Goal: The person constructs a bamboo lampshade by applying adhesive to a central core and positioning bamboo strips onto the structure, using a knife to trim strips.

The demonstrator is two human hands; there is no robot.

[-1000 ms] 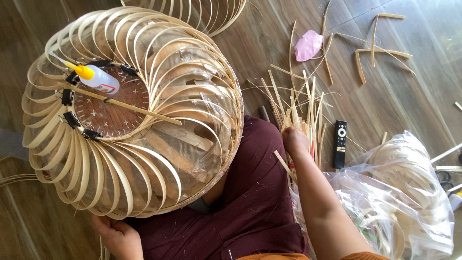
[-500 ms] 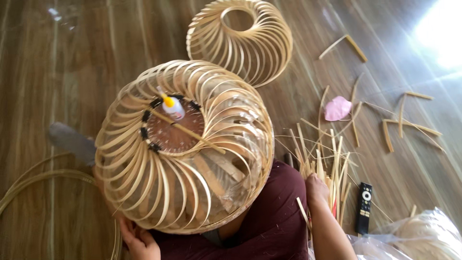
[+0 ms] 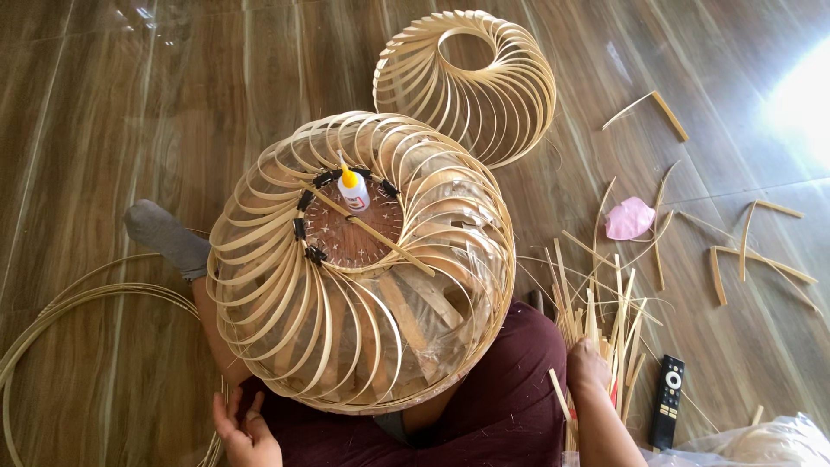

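While the bamboo-strip lampshade (image 3: 363, 268) sits on the lap, reaching with the right hand (image 3: 588, 367), fingers closing around loose bamboo strips (image 3: 605, 320) on the floor, left hand (image 3: 246, 428) lying open beside the frame, likely picking one strip for weaving.

- Glue bottle (image 3: 353, 192): small, white body with a red-printed label and a yellow nozzle cap. It stands upright on the round brown disc (image 3: 354, 233) at the top of the bamboo lampshade frame (image 3: 363, 268), near the disc's upper edge.
- Clear plastic bag (image 3: 761, 445): crumpled and translucent, on the wooden floor (image 3: 112, 112) at the lower right corner, partly cut off by the frame edge. Pale contents, not identifiable.
- No signs or lit screens visible.
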